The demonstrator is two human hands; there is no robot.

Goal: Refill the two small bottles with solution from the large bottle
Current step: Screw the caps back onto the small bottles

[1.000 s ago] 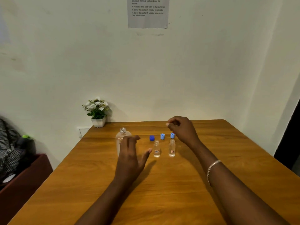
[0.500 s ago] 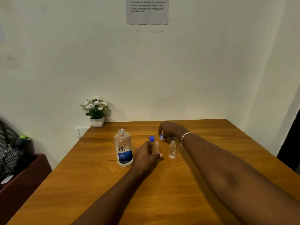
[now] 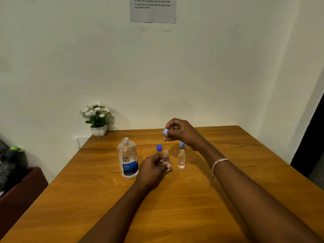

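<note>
The large clear bottle [image 3: 128, 158] with a blue label stands uncapped on the wooden table [image 3: 175, 207]. Right of it, my left hand [image 3: 153, 167] grips the left small bottle [image 3: 165, 157], which stands upright and uncapped. The other small bottle [image 3: 181, 159] stands free beside it, also uncapped. My right hand [image 3: 182, 132] is raised above them and pinches a light blue cap [image 3: 165, 131]. A dark blue cap [image 3: 159, 147] lies on the table behind the small bottles. Another light blue cap [image 3: 182, 144] sits partly hidden under my right wrist.
A small white pot of white flowers [image 3: 97, 118] stands at the table's back left corner against the wall. A printed sheet [image 3: 153, 9] hangs on the wall above. A dark red unit with clothes [image 3: 10, 172] is left of the table.
My left hand left the large bottle and took hold of the left small bottle. My right hand picked a light blue cap off the table and lifted it.
</note>
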